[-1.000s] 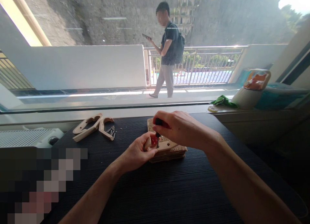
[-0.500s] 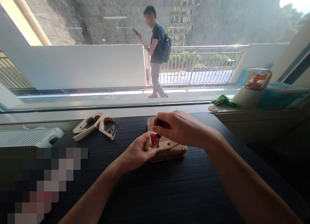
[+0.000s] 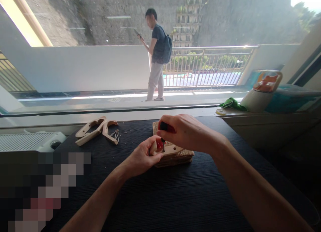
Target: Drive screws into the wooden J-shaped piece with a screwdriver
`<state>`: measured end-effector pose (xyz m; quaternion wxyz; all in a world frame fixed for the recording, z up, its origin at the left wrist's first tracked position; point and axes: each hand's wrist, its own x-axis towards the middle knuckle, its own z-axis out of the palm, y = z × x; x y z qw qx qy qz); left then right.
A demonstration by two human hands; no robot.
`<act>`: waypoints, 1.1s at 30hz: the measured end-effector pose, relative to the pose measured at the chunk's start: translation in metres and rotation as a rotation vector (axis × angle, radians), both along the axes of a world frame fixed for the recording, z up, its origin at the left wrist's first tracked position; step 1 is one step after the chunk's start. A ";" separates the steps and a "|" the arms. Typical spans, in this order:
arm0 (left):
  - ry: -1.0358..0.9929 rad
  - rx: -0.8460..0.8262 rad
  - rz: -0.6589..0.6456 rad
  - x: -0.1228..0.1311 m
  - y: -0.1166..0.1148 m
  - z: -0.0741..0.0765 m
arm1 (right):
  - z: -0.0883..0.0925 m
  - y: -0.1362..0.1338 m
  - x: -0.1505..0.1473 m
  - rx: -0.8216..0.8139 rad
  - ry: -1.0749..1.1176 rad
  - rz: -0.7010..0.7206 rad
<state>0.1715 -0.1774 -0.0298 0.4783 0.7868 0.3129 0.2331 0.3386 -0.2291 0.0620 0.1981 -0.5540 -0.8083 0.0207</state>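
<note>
My right hand [image 3: 179, 130] is closed around a screwdriver [image 3: 164, 126] with a black and red handle. Its shaft points down at a hole in a pale wooden piece [image 3: 170, 150]. My left hand [image 3: 147, 151] grips the left end of that piece, thumb in front, close to the shaft. The wooden piece lies on a stack of corrugated cardboard [image 3: 175, 161]; a second dark hole shows to the right of the shaft. Whether a screw sits under the tip is too small to tell. Part of the piece is hidden by my right hand.
On the black table [image 3: 140, 198], curved wooden parts [image 3: 91, 130] lie at the back left beside several screws [image 3: 115, 135]. A green cloth [image 3: 232, 104] and a white kettle-like container [image 3: 258, 98] stand on the sill. Outside the window a person [image 3: 156, 51] holds a tablet.
The screwdriver's handle has turned and tilted slightly in my right hand. My left hand keeps its place. Outside, the person has stepped to the left.
</note>
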 end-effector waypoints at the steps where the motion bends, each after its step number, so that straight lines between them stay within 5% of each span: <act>1: -0.007 0.000 -0.005 0.000 0.000 0.001 | -0.001 0.002 0.001 0.007 0.001 -0.019; 8: -0.018 -0.019 -0.022 0.001 -0.002 0.005 | -0.009 0.011 0.006 0.040 0.020 -0.119; 16: -0.011 -0.018 -0.034 -0.001 0.001 -0.002 | -0.002 0.000 0.001 0.011 0.009 0.023; 25: -0.011 -0.009 -0.023 0.001 0.000 0.003 | -0.008 0.008 0.007 0.037 -0.017 -0.110; 33: -0.031 -0.038 -0.038 0.000 0.001 0.000 | 0.003 -0.001 0.005 0.008 0.050 0.056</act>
